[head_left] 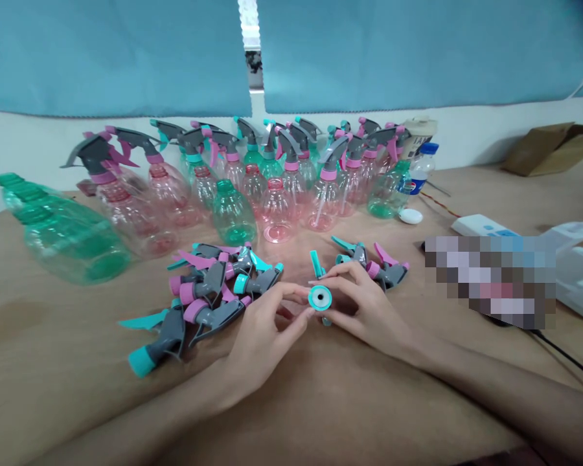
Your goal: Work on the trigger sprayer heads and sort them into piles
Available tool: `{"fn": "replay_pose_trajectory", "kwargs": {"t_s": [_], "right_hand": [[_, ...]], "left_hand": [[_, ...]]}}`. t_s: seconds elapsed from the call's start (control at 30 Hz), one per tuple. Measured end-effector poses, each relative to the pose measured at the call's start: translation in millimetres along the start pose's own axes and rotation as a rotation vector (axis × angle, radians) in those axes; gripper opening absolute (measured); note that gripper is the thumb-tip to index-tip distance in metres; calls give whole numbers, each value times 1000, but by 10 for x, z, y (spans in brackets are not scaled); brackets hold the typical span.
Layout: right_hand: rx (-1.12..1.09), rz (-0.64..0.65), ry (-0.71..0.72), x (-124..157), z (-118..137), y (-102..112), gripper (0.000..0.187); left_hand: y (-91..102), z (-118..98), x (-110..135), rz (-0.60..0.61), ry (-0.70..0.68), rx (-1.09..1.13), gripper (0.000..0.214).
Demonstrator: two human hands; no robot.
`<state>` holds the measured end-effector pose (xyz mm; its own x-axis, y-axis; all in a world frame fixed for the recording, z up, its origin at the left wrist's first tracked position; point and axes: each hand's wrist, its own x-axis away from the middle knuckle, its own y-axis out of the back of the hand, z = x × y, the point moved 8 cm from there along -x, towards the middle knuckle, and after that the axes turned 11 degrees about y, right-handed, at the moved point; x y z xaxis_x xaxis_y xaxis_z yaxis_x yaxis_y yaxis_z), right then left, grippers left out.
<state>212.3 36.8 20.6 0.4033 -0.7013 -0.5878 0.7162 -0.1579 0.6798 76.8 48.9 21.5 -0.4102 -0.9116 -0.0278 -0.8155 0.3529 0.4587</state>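
Note:
Between my two hands is a spray trigger head (320, 298), its teal collar facing me with a white disc and dark centre hole showing. My left hand (272, 330) pinches the collar from the left with thumb and fingers. From the other side my right hand (364, 307) grips the same head, fingers closed around it. Its teal lever (317, 264) sticks up beyond the fingers, while the grey body is mostly hidden. Left of my hands lies a pile of loose grey spray heads (208, 285) with pink and teal collars. More spray heads (391, 272) lie just past my right hand.
Behind stand rows of clear pink bottles (278, 213) and green bottles (234, 217), many topped with spray heads. A Pepsi bottle (422, 171), a white oval object (411, 216), a white power strip (486, 226) and a cardboard box (548, 152) are to the right.

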Motion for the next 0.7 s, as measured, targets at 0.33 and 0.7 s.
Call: {"fn": "replay_pose_trajectory", "kwargs": {"t_s": [0.33,0.7], "right_hand": [[-15,-1,-54,-37,-41,50,26],[-78,160,6,-23,-52,-88,28]], "left_hand": [[-64,52,-21,58,-20,-86,18],[-102,42,-16,67,-77,-229,25]]}}
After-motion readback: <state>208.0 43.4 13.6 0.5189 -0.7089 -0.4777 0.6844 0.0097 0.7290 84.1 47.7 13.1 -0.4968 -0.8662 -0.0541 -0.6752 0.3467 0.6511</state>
